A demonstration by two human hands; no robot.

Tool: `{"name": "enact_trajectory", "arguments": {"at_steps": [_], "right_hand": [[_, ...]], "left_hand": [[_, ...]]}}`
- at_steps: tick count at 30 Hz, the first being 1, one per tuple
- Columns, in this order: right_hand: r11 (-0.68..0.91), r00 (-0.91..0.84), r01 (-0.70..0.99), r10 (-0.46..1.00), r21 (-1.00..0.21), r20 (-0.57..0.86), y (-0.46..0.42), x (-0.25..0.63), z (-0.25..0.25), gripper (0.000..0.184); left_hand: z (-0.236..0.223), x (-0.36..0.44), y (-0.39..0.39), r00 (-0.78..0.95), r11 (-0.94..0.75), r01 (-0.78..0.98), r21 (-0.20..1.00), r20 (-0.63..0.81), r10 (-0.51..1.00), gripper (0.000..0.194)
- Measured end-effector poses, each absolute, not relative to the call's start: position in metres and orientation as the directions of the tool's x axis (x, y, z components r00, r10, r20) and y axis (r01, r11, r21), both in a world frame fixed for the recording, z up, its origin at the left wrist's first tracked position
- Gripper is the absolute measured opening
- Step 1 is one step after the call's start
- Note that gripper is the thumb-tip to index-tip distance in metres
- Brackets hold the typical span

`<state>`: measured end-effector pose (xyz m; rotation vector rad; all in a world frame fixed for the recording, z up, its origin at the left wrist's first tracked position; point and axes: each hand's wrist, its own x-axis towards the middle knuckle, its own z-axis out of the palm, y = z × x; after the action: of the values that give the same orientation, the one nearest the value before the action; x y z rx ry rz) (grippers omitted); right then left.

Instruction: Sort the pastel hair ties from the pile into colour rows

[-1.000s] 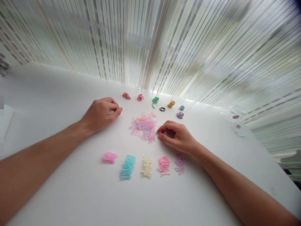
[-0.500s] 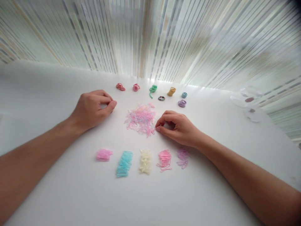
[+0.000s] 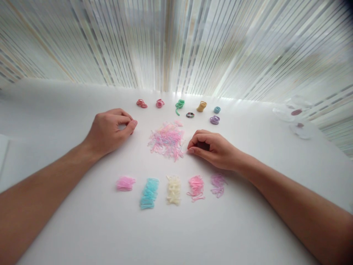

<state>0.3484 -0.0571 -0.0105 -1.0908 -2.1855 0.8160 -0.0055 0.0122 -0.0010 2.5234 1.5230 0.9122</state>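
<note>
A loose heap of thin pastel rubber bands [image 3: 167, 140], mostly pink with some lilac and pale blue, lies between my hands on the white table. My right hand [image 3: 213, 149] rests just right of the heap, thumb and index finger pinched together; anything between the tips is too small to make out. Left of the heap lies my left hand [image 3: 110, 129], its fingers curled and thumb against them, with nothing showing in them. In front are sorted piles of bands: pink [image 3: 125, 183], turquoise [image 3: 149, 193], cream [image 3: 173, 190], rose [image 3: 196, 187] and lilac [image 3: 218, 185].
Along the back sit coiled bundles in red [image 3: 141, 103], pink [image 3: 160, 103], green [image 3: 180, 104], mustard [image 3: 201, 106], blue [image 3: 217, 110] and purple [image 3: 214, 120]. A dark beaded ring [image 3: 190, 115] lies among them. Clear round objects [image 3: 296, 112] stand right, before a striped curtain [image 3: 154, 44].
My right hand has drawn slightly right, away from the heap's edge. My left hand stays in place, and the whole view has shifted a little.
</note>
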Motion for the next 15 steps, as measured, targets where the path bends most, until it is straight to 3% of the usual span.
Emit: {"name": "enact_trajectory", "arguments": {"at_steps": [4,15], "right_hand": [[0.430,-0.499,0.474,0.850,-0.769,0.168,-0.0566,0.3526,-0.0109,0.017],[0.484,-0.520,0.488,0.830,-0.726,0.203,-0.0554,0.3524,-0.0110,0.017]], "left_hand": [[-0.0008,-0.0055,0.0117,0.342,-0.521,0.779,0.349,0.460,0.819,0.044],[-0.0010,-0.0051,0.0110,0.332,-0.509,0.782,0.359,0.451,0.828,0.045]]}}
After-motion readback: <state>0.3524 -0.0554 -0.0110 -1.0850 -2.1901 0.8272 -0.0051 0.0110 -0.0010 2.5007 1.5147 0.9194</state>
